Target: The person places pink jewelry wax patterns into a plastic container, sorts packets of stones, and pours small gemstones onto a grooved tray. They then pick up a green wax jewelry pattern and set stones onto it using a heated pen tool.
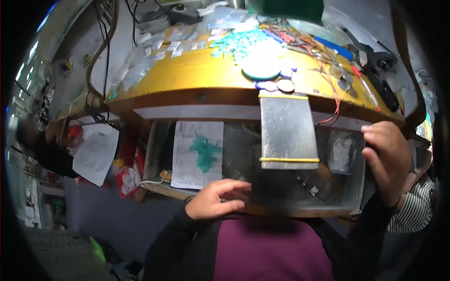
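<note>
My left hand [219,198] is over the front edge of the open drawer [281,209], its fingers apart with nothing between them. My right hand [387,157] is raised at the drawer's right side, thumb and fingers apart and empty. Between the hands, a grey metal plate [288,129] with yellow bands at both ends juts out from the bench edge over the drawer. Left of it, small green pieces [205,152] lie on a printed sheet [184,159] in the drawer. Right of the plate is a clear bag of white bits [341,152].
The yellow bench top [187,75] holds a pile of green pieces [241,41], a brightly lit round dish [261,68], small bags and tools, including a red pen [365,86]. A co-worker's dark sleeve [54,154] is at the left, a striped sleeve [413,208] at the right.
</note>
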